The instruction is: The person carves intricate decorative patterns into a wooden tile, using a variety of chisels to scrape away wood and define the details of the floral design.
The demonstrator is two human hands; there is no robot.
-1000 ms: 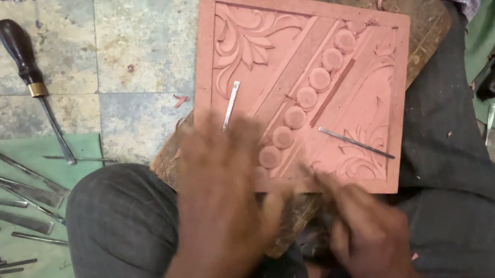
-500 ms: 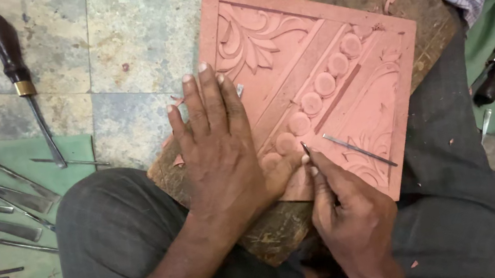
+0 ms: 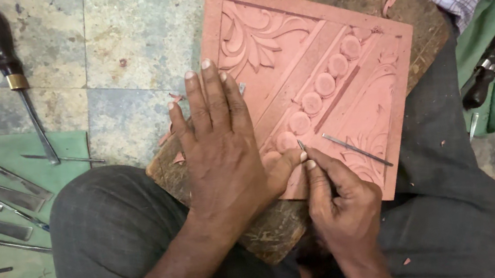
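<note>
We've got the left hand (image 3: 224, 156) spread flat, fingers open, pinning the square terracotta-coloured relief tile (image 3: 317, 75) at frame centre on the worn wooden board (image 3: 275, 227) across the lap, while the right hand (image 3: 340, 200) has its fingers closed around a thin metal carving tool (image 3: 302, 147), tip at the row of round beads. Risk as we see it: the left thumb sits touching the tool tip, so a slip could nick it or gouge a bead. The loose thin metal rod (image 3: 356, 149) lying on the tile could also get bumped and scratch the surface.
</note>
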